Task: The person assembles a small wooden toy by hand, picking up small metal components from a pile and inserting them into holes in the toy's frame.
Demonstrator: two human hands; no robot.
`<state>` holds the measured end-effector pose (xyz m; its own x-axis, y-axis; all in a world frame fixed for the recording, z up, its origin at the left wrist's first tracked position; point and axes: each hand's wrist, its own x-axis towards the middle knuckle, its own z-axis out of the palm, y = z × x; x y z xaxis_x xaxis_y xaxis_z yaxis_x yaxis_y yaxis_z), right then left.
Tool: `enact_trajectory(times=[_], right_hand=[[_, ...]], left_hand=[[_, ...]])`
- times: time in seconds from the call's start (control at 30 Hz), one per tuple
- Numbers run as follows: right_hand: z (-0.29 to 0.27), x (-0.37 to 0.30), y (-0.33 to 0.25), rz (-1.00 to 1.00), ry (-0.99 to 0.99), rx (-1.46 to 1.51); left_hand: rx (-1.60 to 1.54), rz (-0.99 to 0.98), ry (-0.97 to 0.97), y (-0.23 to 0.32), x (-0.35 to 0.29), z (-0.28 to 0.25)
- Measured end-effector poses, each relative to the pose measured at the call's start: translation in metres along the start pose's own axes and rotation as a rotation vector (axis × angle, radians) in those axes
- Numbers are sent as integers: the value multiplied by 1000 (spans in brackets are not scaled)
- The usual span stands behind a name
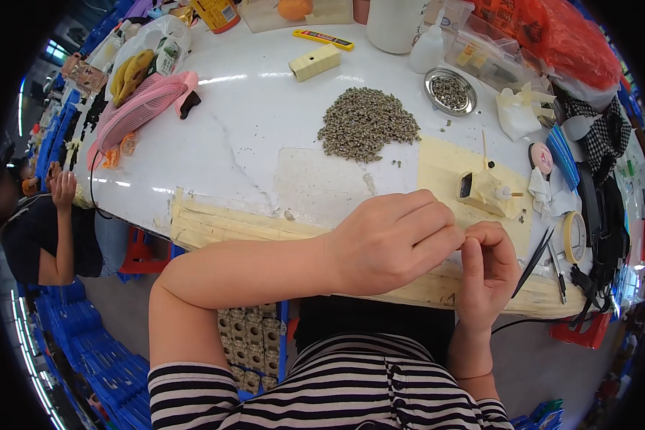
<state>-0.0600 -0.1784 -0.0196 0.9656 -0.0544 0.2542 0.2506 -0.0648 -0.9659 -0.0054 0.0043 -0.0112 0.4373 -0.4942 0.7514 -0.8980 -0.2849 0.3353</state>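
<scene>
My left hand [394, 240] and my right hand [489, 269] meet fingertip to fingertip above the taped front edge of the white table [251, 143]. They pinch something very small between them; it is too tiny to make out. A heap of small grey parts [368, 123] lies in the middle of the table beyond my hands. A small cream-taped fixture [486, 190] with a thin rod stands just behind my right hand. A round metal dish [450, 91] holds more grey parts.
Tweezers [534, 261] and a tape roll [573, 236] lie at the right. A pink fan [140, 107], a cream block [314, 61], a white jug [394, 25] and bags crowd the far side. Another person [46, 229] sits at the left.
</scene>
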Motion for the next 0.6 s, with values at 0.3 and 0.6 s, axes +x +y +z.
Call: enact_trajectory(times=[0.3, 0.6], right_hand=[[-1, 2, -1, -4, -17, 5], [1, 2, -2, 3, -23, 17]], left_hand=[[-24, -24, -19, 0, 1, -1], [-22, -62, -13, 1, 2, -2]])
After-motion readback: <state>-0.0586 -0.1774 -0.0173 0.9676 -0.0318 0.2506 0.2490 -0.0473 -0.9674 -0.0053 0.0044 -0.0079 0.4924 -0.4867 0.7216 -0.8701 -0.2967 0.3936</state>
